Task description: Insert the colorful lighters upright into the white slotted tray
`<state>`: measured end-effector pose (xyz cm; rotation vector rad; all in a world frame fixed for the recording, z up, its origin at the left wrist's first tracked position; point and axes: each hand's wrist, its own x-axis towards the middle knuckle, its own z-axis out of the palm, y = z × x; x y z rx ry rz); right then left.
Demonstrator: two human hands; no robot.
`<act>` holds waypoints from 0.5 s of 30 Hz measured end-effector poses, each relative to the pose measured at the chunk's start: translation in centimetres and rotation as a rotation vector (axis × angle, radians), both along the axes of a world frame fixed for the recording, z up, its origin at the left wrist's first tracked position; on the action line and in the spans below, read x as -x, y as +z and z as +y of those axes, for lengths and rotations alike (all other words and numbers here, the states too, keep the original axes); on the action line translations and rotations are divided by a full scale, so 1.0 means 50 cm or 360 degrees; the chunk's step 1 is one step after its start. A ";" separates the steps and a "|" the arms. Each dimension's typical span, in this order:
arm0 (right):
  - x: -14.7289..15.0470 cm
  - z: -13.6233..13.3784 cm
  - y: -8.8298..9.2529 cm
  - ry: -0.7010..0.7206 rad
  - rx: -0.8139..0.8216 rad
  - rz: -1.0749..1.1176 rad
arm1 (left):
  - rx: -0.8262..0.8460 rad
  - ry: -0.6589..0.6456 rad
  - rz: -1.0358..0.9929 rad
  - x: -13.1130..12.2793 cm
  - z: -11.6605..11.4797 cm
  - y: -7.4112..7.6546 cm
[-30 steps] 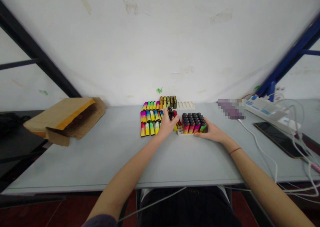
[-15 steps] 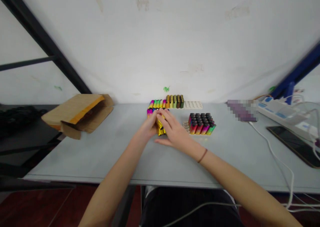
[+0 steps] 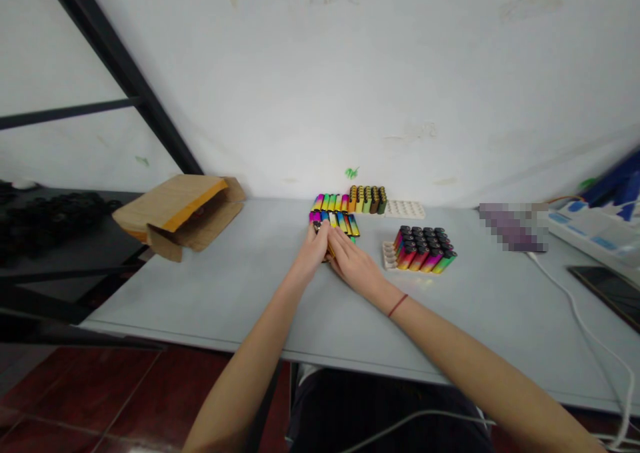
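My left hand (image 3: 313, 250) and my right hand (image 3: 354, 261) are pressed together low over the table, fingers closed around gold lighters (image 3: 331, 248) that are mostly hidden. A dark lighter end pokes out by the left thumb. Just beyond my fingers, two rows of rainbow-coloured lighters (image 3: 345, 221) lie flat. Right of my hands, several black-topped colourful lighters (image 3: 424, 250) stand upright in a white holed tray (image 3: 389, 256), whose left column of holes is bare.
Behind, more upright lighters (image 3: 367, 200) fill part of another white holed tray (image 3: 406, 208) by the wall. An opened brown paper bag (image 3: 170, 203) lies left. On the right are a phone (image 3: 607, 293), a white power strip (image 3: 590, 230) and a white cable (image 3: 575, 310).
The camera view has shifted, so the table things appear farther right. My hands have drawn closer together, covering most of the gold lighters that showed between them.
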<state>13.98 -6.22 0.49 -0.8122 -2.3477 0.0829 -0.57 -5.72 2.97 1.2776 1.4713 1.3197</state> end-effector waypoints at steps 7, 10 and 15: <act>-0.002 -0.008 -0.020 -0.0146 0.0204 0.0120 | -0.0121 0.0188 0.0788 -0.018 -0.015 0.015; 0.000 -0.007 -0.024 -0.0169 0.0229 0.0174 | -0.0071 0.0271 0.1096 -0.025 -0.020 0.021; 0.006 -0.001 -0.030 -0.0265 0.0246 0.0190 | -0.0025 0.0271 0.1422 -0.029 -0.016 0.012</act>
